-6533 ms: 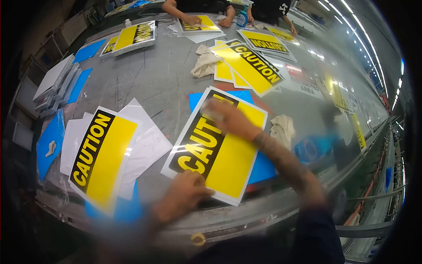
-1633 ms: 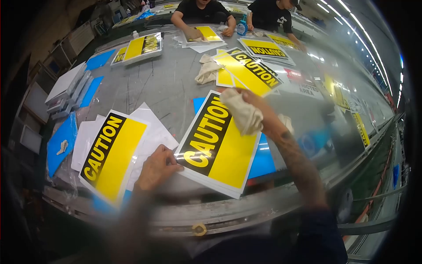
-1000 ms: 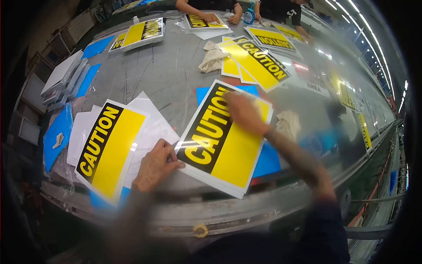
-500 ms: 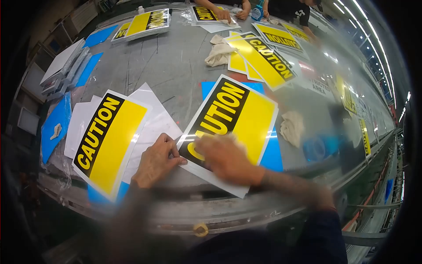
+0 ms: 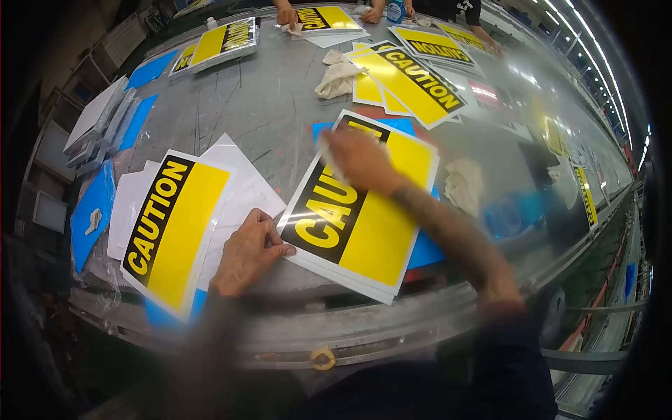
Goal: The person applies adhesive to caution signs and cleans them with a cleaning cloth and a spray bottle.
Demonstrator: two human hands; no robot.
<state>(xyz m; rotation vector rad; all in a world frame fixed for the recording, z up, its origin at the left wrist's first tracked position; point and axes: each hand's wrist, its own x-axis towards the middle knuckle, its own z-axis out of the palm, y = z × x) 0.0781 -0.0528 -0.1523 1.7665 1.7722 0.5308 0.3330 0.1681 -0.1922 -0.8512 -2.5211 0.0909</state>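
A yellow and black caution sign (image 5: 392, 224) lies on top of a small stack of signs in front of me, over a blue sheet (image 5: 427, 248). My left hand (image 5: 248, 252) is closed at the sign's lower left corner, with the thumb pressed on its edge. Over the black lettered band, near the sign's far end, my right hand (image 5: 360, 159) is pressed down and slightly blurred. Pale edges of a cloth (image 5: 332, 166) show beneath its fingers. To the left, another caution sign (image 5: 178, 217) rests on white sheets (image 5: 241, 178).
A crumpled rag (image 5: 463, 185) lies right of the stack, and another rag (image 5: 338, 75) sits beside more caution signs (image 5: 423, 87). Boxed or wrapped panels (image 5: 98, 115) stand at the left. Across the table, another person's hand (image 5: 287, 17) touches a sign. A blue bottle (image 5: 395, 10) stands nearby.
My right hand has slid from the near end of the lettering to its far end, uncovering the first letters. My left hand stays at the corner.
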